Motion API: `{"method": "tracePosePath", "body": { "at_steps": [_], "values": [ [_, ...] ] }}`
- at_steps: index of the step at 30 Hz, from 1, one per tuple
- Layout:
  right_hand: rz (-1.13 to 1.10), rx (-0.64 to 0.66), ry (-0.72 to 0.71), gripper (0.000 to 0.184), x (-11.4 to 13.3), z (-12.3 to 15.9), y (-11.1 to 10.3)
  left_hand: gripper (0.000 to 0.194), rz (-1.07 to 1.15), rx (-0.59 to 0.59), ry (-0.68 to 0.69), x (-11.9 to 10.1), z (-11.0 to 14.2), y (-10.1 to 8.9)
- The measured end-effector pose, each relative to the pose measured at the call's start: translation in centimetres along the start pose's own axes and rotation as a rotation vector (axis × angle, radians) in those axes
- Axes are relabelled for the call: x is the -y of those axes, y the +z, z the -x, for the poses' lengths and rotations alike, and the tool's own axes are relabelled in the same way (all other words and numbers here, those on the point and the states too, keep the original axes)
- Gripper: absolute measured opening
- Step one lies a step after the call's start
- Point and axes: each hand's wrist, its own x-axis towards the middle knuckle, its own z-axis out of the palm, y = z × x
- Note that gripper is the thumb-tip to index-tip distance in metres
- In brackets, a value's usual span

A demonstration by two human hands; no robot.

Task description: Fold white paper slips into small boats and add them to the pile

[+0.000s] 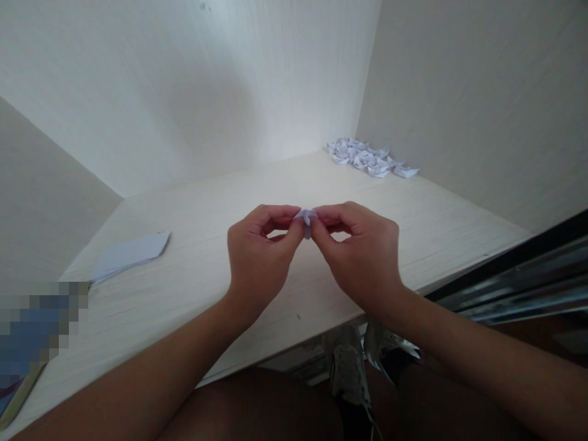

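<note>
A small piece of folded white paper (pixel 307 231) is pinched between my two hands, above the middle of the white table. My left hand (pixel 261 248) grips its left side between thumb and fingers. On the other side, my right hand (pixel 361 251) holds it the same way. Thumbs and fingertips cover much of the paper, so its full shape is hidden. A pile of folded white paper boats (pixel 362 156) lies in the far right corner. To the left rests a stack of flat white paper sheets (pixel 131 252).
The table (pixel 184 306) is bounded by pale panels at the back, left and right. A blurred-out, flat object with a blue area (pixel 37 331) lies at the left front edge. A dark metal rail (pixel 514 251) runs at the right. Shoes (pixel 349 367) show below the table edge.
</note>
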Motion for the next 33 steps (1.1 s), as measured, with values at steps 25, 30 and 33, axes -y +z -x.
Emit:
{"method": "tracePosePath", "body": {
  "at_steps": [25,30,33],
  "values": [
    [0.036,-0.059,0.045,0.012,-0.2,-0.3,0.9,0.011,-0.045,0.014,-0.001,1.1,-0.5,0.2],
    [-0.025,-0.038,0.081,0.018,0.3,-0.4,1.5,0.009,-0.175,-0.044,0.139,1.2,-0.6,0.0],
    [-0.155,-0.046,0.205,0.017,0.1,-0.7,1.7,0.017,-0.174,0.032,0.224,1.4,-0.6,-0.1]
  ]
}}
